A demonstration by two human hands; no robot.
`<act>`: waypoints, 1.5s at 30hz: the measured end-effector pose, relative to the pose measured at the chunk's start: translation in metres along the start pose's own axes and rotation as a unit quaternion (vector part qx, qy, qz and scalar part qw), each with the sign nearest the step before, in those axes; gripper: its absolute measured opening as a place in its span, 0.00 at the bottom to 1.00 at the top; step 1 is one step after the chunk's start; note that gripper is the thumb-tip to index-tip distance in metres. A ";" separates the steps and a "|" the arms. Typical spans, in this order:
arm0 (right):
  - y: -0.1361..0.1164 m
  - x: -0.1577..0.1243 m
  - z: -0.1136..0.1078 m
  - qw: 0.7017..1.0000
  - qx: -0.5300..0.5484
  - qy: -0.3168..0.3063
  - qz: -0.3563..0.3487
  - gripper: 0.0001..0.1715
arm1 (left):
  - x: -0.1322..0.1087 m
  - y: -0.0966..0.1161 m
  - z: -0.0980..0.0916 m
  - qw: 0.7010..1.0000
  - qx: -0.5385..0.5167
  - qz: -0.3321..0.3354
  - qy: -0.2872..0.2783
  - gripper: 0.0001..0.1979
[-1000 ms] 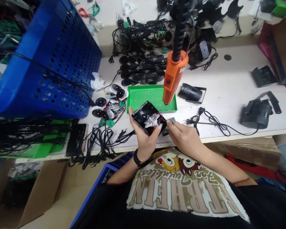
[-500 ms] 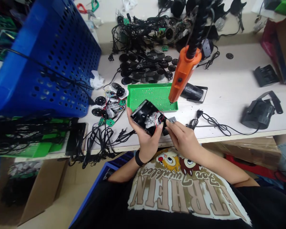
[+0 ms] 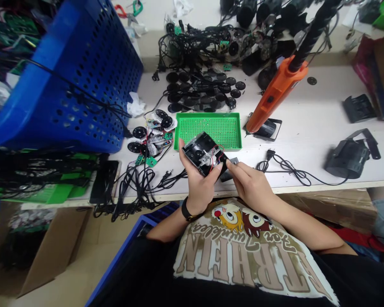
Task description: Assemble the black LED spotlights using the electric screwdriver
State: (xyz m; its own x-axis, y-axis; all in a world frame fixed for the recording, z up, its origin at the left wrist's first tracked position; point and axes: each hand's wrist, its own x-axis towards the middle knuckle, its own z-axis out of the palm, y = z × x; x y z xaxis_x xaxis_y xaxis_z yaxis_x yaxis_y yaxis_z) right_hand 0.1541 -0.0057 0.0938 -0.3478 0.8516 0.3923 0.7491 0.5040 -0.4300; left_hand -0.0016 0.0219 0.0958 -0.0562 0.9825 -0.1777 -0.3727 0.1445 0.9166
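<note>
My left hand is wrapped round a black plastic housing, which is tilted above the near edge of a green perforated tray. Red wires and a clear part show inside the housing. At the housing's right end, the fingers of my right hand are pinched together; whether they grip its edge or a small part there is hidden. An orange electric screwdriver hangs tilted to the right of the tray, its tip by a black lamp housing with a bracket. Small screws lie in the tray.
A large blue basket stands at the left. Wired boards and discs lie left of the tray, black discs behind it. Black cables hang over the front edge. A black lamp sits at the right.
The orange screwdriver has swung to the right, off the tray's right corner. The housing is turned slightly in my left hand. Both hands keep nearly the same places.
</note>
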 end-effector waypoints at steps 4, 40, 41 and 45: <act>0.005 -0.002 0.000 0.998 -0.056 -0.030 -0.029 0.27 | 0.005 -0.002 0.002 0.999 -0.037 -0.006 -0.001 0.63; -0.009 0.021 -0.010 0.982 0.171 0.038 0.068 0.12 | 0.009 0.017 -0.003 0.999 -0.039 0.017 -0.016 0.62; -0.008 0.021 -0.011 0.990 0.131 0.027 0.035 0.13 | 0.010 0.019 -0.004 0.999 -0.043 0.010 -0.026 0.62; -0.006 0.020 -0.018 0.994 -0.077 -0.043 -0.057 0.19 | 0.017 0.020 -0.009 0.998 -0.047 0.004 -0.049 0.63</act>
State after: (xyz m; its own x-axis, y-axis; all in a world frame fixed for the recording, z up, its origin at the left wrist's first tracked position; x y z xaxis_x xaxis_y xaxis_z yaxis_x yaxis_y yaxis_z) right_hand 0.1524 0.0059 0.1187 -0.4782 0.8024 0.3571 0.7766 0.5762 -0.2547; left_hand -0.0187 0.0400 0.1082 0.0299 0.9911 -0.1295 -0.4589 0.1287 0.8791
